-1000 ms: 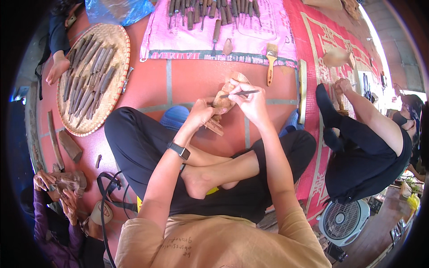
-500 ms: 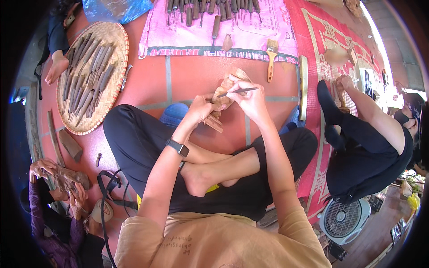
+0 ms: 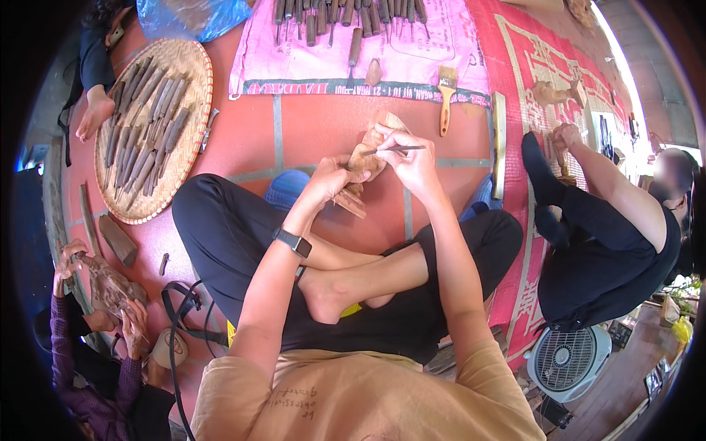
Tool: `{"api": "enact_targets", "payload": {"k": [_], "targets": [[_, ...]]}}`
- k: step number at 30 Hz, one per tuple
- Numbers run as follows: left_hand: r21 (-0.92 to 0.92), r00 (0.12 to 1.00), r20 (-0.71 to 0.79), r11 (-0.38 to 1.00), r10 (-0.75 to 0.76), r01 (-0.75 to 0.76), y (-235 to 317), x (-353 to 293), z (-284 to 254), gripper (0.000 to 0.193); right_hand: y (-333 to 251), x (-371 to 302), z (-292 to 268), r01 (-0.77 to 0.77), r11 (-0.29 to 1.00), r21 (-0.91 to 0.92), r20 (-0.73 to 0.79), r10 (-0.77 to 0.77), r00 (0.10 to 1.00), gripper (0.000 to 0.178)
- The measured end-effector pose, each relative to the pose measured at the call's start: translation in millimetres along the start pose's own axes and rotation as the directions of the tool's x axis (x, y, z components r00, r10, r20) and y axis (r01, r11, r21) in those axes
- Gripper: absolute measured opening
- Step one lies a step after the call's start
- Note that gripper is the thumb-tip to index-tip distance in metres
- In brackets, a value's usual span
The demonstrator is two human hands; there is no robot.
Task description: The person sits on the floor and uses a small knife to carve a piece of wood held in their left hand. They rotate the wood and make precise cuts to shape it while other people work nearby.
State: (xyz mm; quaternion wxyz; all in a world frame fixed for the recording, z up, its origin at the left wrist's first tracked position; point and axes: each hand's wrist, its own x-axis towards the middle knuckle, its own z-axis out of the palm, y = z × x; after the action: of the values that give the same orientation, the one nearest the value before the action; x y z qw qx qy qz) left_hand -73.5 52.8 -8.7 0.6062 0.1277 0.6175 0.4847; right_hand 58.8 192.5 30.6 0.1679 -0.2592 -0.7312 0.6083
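Carved wood (image 3: pixel 368 163) held aslant, long axis from seven to one o'clock.
The left grip (image 3: pixel 331 180), nearer, is clamped on its eight-o'clock side; the wood extends toward one o'clock from there. A thin dark tool (image 3: pixel 404 148) points to nine o'clock over its middle, contact unclear, pinched in the right grip (image 3: pixel 412 163) at three o'clock.

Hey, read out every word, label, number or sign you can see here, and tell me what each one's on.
I won't copy wording out, but here's where it stands:
Pink sheet, dark edge band: bold lettering and numbers, upside down, partly legible.
Same sheet, higher up: faint print, too blurred to read.
Tan shirt: short dark lettering, upside down, partly legible.
Paintbrush handle: small marks, too small to read.
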Motion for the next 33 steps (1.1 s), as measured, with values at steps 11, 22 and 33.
{"api": "enact_targets", "payload": {"k": [11,22,33], "targets": [[0.025,1.0,0.006,1.0,-0.007,0.007,-0.1,-0.2,-0.9,0.027,4.7,-2.3,2.7,0.036,0.998,0.053,-0.055,-0.033,0.998,0.008],[0.011,1.0,-0.004,1.0,0.02,-0.02,-3.2,1.5,-0.5,0.031,-2.7,-3.1,1.9,0.023,0.999,0.028,-0.021,-0.022,1.0,0.008],[0.064,0.998,-0.033,0.997,0.044,-0.042,-0.9,-3.1,6.3,0.026,-5.8,-9.2,4.2,0.15,0.958,-0.246,-0.074,-0.173,0.982,0.009]]}}
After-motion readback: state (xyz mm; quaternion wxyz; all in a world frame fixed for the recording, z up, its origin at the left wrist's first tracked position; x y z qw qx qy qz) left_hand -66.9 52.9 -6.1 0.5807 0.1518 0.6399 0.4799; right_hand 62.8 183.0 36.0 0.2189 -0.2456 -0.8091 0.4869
